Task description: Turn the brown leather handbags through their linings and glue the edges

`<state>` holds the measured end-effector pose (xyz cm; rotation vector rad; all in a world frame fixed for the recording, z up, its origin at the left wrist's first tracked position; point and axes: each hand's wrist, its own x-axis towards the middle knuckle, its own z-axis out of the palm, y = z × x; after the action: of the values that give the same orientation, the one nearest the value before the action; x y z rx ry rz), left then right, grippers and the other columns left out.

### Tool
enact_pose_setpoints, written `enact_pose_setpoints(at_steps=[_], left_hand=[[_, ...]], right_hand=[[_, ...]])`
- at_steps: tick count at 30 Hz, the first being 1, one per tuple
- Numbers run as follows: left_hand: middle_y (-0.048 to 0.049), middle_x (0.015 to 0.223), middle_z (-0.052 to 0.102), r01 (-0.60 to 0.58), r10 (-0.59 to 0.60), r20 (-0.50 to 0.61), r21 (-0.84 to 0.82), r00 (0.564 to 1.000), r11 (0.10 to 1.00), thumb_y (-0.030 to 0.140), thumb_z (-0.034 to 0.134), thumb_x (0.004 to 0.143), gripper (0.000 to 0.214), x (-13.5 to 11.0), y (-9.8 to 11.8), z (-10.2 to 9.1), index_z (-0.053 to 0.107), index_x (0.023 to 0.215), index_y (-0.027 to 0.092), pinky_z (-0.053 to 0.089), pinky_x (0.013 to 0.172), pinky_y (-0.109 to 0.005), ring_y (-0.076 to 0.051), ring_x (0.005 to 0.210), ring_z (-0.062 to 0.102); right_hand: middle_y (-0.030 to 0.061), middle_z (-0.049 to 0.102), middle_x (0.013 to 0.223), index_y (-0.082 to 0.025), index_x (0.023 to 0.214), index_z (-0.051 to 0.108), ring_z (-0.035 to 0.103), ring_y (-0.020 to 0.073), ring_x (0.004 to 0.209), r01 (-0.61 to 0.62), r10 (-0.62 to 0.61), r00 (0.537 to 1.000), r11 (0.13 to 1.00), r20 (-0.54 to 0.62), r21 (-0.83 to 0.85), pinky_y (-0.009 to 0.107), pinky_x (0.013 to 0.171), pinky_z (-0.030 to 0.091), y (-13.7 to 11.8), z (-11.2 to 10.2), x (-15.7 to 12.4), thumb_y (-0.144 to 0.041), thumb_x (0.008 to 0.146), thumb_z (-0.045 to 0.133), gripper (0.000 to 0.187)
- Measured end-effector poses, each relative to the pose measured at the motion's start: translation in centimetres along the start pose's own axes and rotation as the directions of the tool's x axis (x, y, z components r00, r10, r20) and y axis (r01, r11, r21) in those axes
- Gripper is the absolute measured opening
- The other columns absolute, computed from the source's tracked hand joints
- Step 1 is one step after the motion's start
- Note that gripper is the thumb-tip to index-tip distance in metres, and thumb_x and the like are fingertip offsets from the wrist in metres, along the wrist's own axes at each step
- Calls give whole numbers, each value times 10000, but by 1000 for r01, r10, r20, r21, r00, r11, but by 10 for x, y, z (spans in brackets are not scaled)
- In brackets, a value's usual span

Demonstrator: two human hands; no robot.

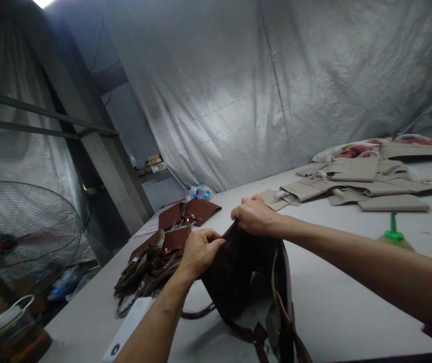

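Observation:
A dark brown handbag (pixel 225 280) stands on the white table in front of me, its inside partly showing. My left hand (pixel 203 249) pinches the upper edge of the bag between thumb and fingers. Farther along that same edge, my right hand (pixel 256 216) is closed on it, with the fingers curled over the rim. One bag handle loops out onto the table at the left, and straps with a small metal fitting hang at the near side. Beyond my left hand lie brown bag pieces (pixel 173 237) with metal fittings.
Beige bag pieces (pixel 352 176) are heaped at the back right. A bottle with a green nozzle (pixel 393 234) stands at the right. Near my left forearm lies a flat white object (pixel 130 322). A large fan (pixel 22 227) and a lidded jar (pixel 11 327) are at the left.

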<state>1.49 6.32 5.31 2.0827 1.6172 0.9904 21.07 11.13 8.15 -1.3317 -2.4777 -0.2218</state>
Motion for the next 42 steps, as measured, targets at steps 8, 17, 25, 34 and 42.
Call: enact_pose_setpoints(at_steps=[8,17,25,34,42], left_hand=[[-25,692,690,4,-4,-5,18,1000,1000,324,626,732,174,0,-7,-1,710,710,172,419,584,-225,-160,654,601],[-26,645,677,-65,35,160,189,986,980,321,695,653,166,44,21,5,768,732,195,384,558,-236,-180,641,595],[-55,652,695,-10,-8,87,212,996,977,306,682,665,167,48,24,16,774,735,186,374,548,-248,-198,645,615],[-46,661,710,-30,16,101,133,995,991,237,676,662,176,45,21,15,783,795,194,446,593,-252,-187,615,629],[-28,701,718,4,-20,253,60,967,998,255,663,691,285,49,12,15,772,944,181,463,577,-220,-149,602,626]], right_hand=[[80,705,752,-229,868,745,575,250,903,-7,7,1000,1000,7,20,373,763,220,1,0,2,-147,737,573,231],[70,705,749,-229,826,740,556,255,962,41,-41,999,999,-6,33,379,784,213,4,5,5,-212,790,588,157],[74,681,863,-212,1060,655,539,254,996,63,-58,996,995,-65,71,346,802,236,20,2,-11,-189,757,628,305],[95,675,831,-202,933,684,566,246,922,49,-47,994,999,-103,16,355,801,234,27,1,-15,-179,790,554,195],[95,715,812,-200,911,715,573,269,960,-12,7,995,999,-95,-45,372,775,208,22,5,-10,-131,748,531,255]])
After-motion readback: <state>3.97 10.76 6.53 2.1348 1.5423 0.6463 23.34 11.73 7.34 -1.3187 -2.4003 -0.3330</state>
